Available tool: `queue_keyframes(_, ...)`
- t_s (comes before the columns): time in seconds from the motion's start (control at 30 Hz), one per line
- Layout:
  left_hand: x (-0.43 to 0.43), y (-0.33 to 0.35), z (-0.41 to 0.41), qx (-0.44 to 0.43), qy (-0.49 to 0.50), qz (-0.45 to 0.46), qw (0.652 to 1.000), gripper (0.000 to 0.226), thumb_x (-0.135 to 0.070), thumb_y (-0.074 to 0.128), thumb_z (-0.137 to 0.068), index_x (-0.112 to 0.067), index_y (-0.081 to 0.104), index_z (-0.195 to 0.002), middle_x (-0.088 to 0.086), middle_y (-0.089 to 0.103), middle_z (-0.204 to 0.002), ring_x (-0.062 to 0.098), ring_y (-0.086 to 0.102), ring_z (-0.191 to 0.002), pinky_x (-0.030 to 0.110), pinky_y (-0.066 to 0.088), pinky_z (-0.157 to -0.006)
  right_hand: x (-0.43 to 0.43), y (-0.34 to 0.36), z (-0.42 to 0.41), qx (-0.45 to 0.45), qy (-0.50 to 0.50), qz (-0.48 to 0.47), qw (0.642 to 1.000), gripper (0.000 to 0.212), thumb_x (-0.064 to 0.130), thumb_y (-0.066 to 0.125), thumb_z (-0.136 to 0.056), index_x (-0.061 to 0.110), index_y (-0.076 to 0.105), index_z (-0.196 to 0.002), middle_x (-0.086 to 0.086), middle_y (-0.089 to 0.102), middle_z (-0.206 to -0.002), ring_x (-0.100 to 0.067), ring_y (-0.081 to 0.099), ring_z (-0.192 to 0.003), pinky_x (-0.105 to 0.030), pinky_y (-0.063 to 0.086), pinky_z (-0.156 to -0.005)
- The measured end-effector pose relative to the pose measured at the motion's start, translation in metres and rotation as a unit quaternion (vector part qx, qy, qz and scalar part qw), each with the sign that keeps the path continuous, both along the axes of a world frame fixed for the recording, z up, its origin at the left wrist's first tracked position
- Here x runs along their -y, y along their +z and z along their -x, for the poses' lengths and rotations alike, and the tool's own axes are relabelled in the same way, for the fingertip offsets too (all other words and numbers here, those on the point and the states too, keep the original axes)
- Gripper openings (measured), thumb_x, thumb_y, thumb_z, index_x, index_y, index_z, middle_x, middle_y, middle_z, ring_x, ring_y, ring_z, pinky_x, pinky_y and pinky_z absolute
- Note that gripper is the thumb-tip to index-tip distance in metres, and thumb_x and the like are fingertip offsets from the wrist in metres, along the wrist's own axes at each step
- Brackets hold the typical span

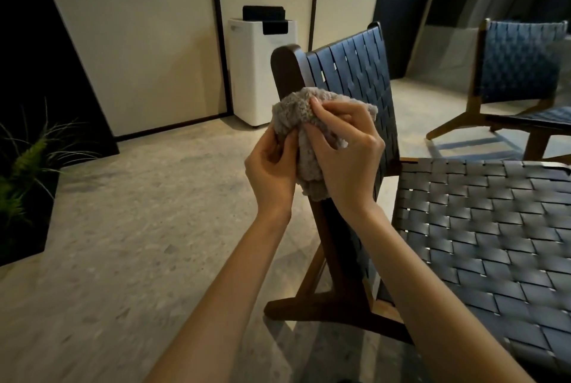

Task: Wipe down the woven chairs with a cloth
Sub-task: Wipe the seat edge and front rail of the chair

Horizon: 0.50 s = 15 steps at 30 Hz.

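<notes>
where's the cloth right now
Head view, centre: cloth gripped by left hand and right hand, in front of the near chair's back post.

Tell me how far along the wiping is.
Done: no wiped surface is distinguishable. In hand: left hand and right hand grip the fluffy grey cloth at the near blue woven chair's dark wooden back post. Left: likely its woven seat and the second blue woven chair.
</notes>
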<state>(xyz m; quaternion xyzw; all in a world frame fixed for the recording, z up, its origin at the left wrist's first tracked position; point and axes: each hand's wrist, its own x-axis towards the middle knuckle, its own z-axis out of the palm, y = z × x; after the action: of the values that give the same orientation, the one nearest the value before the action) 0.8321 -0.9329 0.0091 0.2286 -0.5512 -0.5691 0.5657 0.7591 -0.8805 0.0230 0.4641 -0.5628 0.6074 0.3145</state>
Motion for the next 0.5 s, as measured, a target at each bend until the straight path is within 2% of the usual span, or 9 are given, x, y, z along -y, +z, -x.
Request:
queue_keyframes(0.1,-0.008,-0.023,0.002,0.034,0.015,0.004,0.999,0.035,-0.018,0.065,-0.089,-0.017,0.062,-0.124,-0.012,0.066,-0.103,0.000,0.064,-0.095,0.022,0.054,-0.086,-0.012,-0.025,0.004,0.014,-0.001,-0.009,1.000,0.030,0.005,0.074,-0.081,0.000,0.069,-0.110,-0.010,0.064,-0.104,0.000,0.053,-0.100,-0.011,0.048,-0.088)
queue_keyframes(0.2,-0.020,-0.053,0.003,0.071,0.011,0.005,0.997,0.036,-0.020,0.064,-0.090,-0.018,0.062,-0.126,-0.011,0.068,-0.104,0.000,0.064,-0.096,0.021,0.054,-0.084,-0.029,-0.056,0.009,0.025,-0.004,-0.029,0.999,0.031,0.005,0.075,-0.080,0.000,0.069,-0.109,-0.006,0.062,-0.104,0.005,0.053,-0.099,-0.012,0.049,-0.086)
queue_keyframes(0.33,-0.037,-0.091,0.004,0.103,-0.010,-0.011,0.995,0.035,-0.020,0.065,-0.090,-0.017,0.063,-0.124,-0.003,0.070,-0.110,0.004,0.065,-0.099,0.026,0.055,-0.087,-0.051,-0.097,0.012,0.057,-0.009,-0.058,0.997,0.030,0.004,0.076,-0.078,-0.001,0.070,-0.107,-0.015,0.065,-0.101,-0.009,0.058,-0.097,-0.014,0.050,-0.087)
queue_keyframes(0.43,-0.049,-0.114,0.005,0.126,-0.017,-0.031,0.991,0.026,-0.020,0.065,-0.089,-0.030,0.065,-0.114,-0.019,0.067,-0.097,-0.009,0.063,-0.089,0.014,0.053,-0.078,-0.065,-0.126,0.012,0.078,-0.021,-0.074,0.994,0.029,0.004,0.077,-0.077,0.000,0.071,-0.105,-0.014,0.066,-0.100,-0.010,0.060,-0.095,-0.013,0.050,-0.085)
queue_keyframes(0.5,-0.057,-0.129,0.005,0.142,-0.030,-0.044,0.989,0.028,-0.016,0.065,-0.089,-0.037,0.059,-0.107,-0.028,0.060,-0.089,-0.022,0.057,-0.078,0.003,0.045,-0.068,-0.076,-0.147,0.011,0.092,-0.026,-0.083,0.992,0.030,0.002,0.077,-0.076,0.000,0.071,-0.105,-0.011,0.065,-0.099,-0.009,0.060,-0.094,-0.013,0.050,-0.084)
